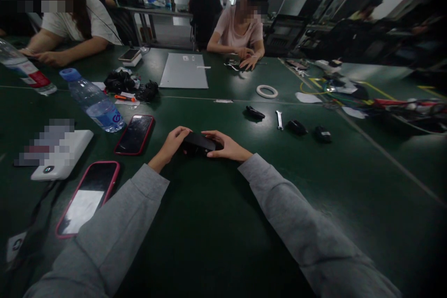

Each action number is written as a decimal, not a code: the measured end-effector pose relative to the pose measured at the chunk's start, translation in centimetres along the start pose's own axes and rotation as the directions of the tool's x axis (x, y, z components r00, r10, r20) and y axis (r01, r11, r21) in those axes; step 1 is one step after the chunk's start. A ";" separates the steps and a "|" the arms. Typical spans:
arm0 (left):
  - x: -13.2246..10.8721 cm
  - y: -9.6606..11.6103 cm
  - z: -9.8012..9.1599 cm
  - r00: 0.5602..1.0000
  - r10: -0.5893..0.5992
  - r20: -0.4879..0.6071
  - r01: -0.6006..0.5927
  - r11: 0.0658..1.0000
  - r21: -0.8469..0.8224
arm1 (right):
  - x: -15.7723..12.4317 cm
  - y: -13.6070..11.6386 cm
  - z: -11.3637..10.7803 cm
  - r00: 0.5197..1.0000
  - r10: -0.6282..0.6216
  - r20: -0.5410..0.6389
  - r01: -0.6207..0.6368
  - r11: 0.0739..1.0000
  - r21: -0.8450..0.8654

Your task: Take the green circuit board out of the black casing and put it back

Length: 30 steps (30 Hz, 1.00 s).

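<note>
Wrench [279,120] is lying beyond and right of a black object [199,141] whose long axis is running crosswise between the left hand [175,140] and the wrench-side right hand [228,145], both gripping its ends.

Desk [213,214]: dark green top, slightly glossy. Left of the hands [228,146]: one red-cased phone [135,135], nearby; one pink-cased phone [87,200], farther out and closer to the wearer; one white device [64,160]; one blue-capped bottle [103,109]; one red-labelled bottle [31,74], outermost. Beyond the hands, leftward: black bundles [120,81]; orange-handled tool [125,98]; grey panel [185,74]. Beyond, rightward: white ring [267,97]; wrench [279,121]; three small black items [296,127]. Far right: cables, tangled [412,108].
</note>
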State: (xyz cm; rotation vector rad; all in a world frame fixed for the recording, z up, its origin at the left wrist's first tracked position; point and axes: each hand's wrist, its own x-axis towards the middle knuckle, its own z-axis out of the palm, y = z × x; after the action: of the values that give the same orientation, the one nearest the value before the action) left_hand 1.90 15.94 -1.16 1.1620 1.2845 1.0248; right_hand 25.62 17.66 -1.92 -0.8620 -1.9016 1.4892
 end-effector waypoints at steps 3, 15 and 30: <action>0.2 0.2 -0.1 0.998 -0.064 0.016 0.065 0.996 -0.065 | -0.1 -0.3 0.0 1.000 0.016 -0.018 -0.015 0.999 0.051; 0.7 0.0 -0.6 0.994 -0.089 0.070 0.098 0.985 -0.142 | 0.0 -0.1 0.1 0.988 0.110 -0.106 -0.091 0.981 0.174; 1.0 -0.5 -0.8 0.992 -0.073 0.104 0.096 0.965 -0.242 | 0.2 0.6 1.3 0.959 0.121 -0.255 -0.070 0.978 0.198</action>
State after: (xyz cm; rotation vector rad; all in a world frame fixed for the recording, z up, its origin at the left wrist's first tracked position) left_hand 1.08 16.88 -1.78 0.9457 1.0883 1.0230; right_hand 24.54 17.14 -2.75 -1.0219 -1.5185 1.4965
